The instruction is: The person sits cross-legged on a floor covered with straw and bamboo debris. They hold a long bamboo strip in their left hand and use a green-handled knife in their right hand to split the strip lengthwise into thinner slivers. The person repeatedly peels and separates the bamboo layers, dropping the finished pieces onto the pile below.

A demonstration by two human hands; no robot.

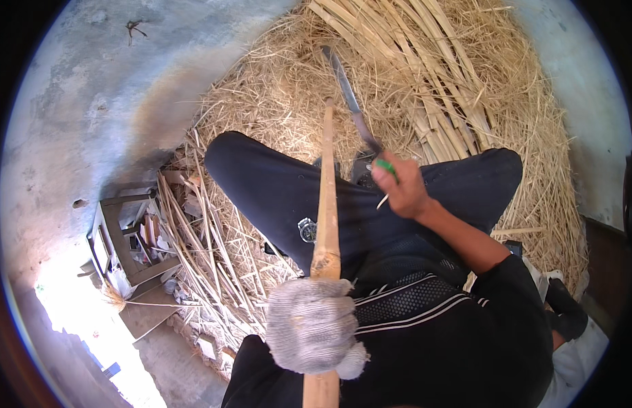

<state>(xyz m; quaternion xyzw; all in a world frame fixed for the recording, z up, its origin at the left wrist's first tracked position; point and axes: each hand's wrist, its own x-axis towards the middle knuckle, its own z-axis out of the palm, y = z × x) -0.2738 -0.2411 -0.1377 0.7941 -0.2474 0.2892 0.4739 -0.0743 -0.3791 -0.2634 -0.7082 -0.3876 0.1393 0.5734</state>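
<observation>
My left hand (314,326), in a pale knitted work glove, is wrapped round a long bamboo strip (327,197). The strip points away from me over my lap, its narrow far end above the shavings; its near end runs out of the lower edge. To the right, my bare right hand (407,187) is closed round the grip of a long-bladed knife (346,88). The blade points away and slightly left, apart from the strip. Something green (386,168) shows at the thumb, and a short pale tip (382,202) pokes out below the fist. The knife's grip is mostly hidden.
My crossed legs (261,180) lie under the strip, with a round metal watch-like thing (307,230) on the left one. Shavings (275,88) cover the floor. Split bamboo lengths (424,61) lie far right. A wooden frame (135,234) with clutter stands by the left wall.
</observation>
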